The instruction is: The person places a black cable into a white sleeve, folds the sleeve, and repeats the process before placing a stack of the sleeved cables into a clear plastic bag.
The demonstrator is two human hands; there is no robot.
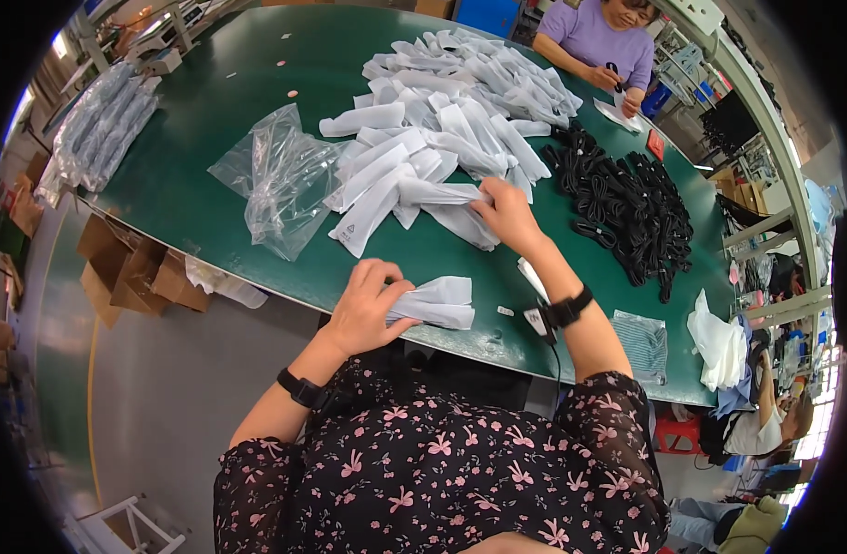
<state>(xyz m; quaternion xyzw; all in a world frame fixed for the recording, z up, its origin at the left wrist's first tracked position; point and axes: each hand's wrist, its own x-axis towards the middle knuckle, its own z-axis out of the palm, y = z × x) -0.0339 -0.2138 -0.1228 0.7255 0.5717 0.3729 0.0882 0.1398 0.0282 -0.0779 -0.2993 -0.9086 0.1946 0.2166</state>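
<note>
Near the table's front edge my left hand point(372, 300) is closed around a small stack of white frosted plastic sleeves point(446, 303), their free ends pointing right. Farther forward, my right hand point(508, 214) pinches the right end of another white sleeve point(432, 191) at the near side of the heap. That heap of white sleeves point(460, 102) spreads over the middle of the table, many of them overlapping; what is inside them is hard to make out. A clear plastic bag point(280, 180) lies crumpled left of the heap.
The green table point(192, 166) carries a pile of bundled black cables point(626, 203) on the right. Filled clear bags point(105, 125) lie at the left edge, above cardboard boxes point(132, 272). Across the table a person in a purple top point(594, 42) handles a small item. A striped packet point(640, 346) lies front right.
</note>
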